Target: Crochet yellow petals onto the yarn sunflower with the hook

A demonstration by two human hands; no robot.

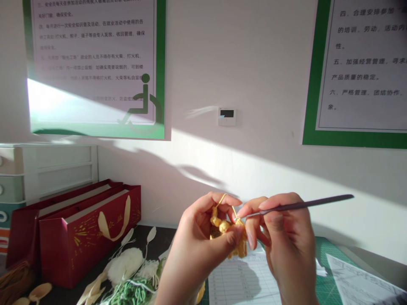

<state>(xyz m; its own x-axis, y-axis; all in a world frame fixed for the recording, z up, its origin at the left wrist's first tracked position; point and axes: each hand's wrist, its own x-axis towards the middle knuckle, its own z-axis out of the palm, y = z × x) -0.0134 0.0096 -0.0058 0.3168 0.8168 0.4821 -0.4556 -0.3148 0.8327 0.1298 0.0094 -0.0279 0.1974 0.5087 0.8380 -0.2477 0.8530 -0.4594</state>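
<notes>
The yellow crochet piece [243,250] was held up above the counter [162,237], its top lined up in view with the far edge. It lay just left of the right hand [289,237], whose fingers pinched the dark hook [305,204]. The hook's long axis ran rightward from the top of the piece, rising slightly, its tip at a yarn strand [234,210]; whether it was through a loop could not be told. The left hand [203,241] was nearer, closed around the piece: thumb across the front, index finger arched above with yarn over it, remaining fingers partly hidden. The right hand was bent inward, its lower fingers curled. Below were a printed sheet [235,279] and, toward the counter's right side, a green mat [327,250].
</notes>
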